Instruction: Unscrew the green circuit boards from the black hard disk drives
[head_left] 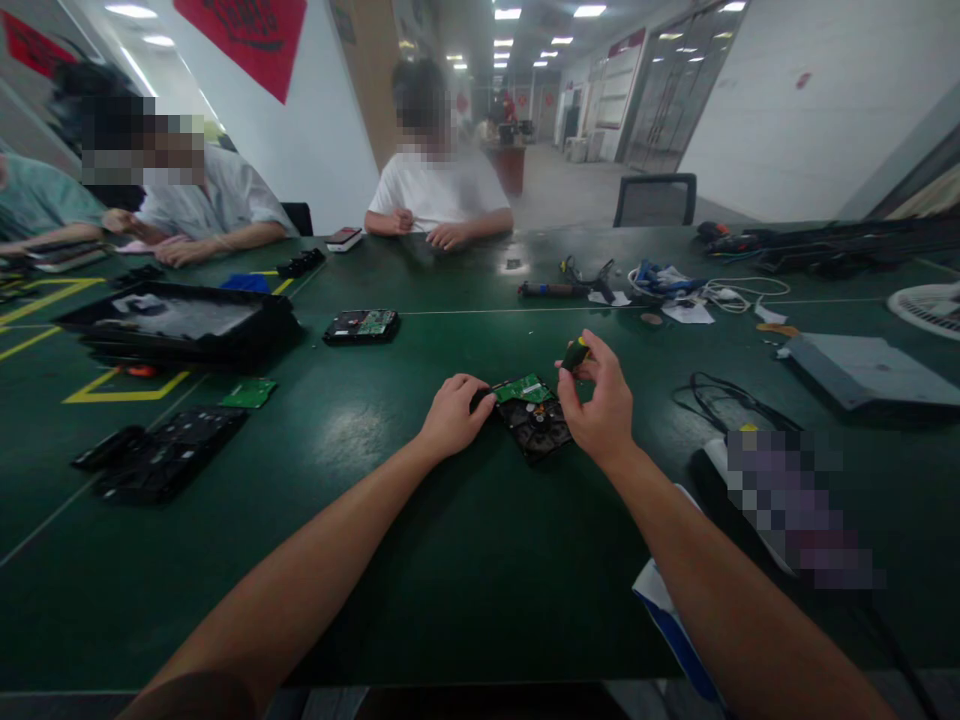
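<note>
In front of me on the green table lies a hard drive [536, 430], its black casing toward me and a green circuit board [525, 388] along its far side. At the drive's left corner, my left hand [457, 415] is closed with thumb and fingers gripping the edge. My right hand [604, 400] pinches the dark green and yellow handle of a screwdriver [576, 353], held over the drive's right side. The screwdriver's tip is hard to make out.
To the left are black drives [180, 450], a loose green board [251, 393] and a black tray [187, 320]. Another drive [361, 326] lies farther back. On the right are cables [739, 292], a grey metal case [870, 370] and a blurred-out item [795, 500]. People sit across the table.
</note>
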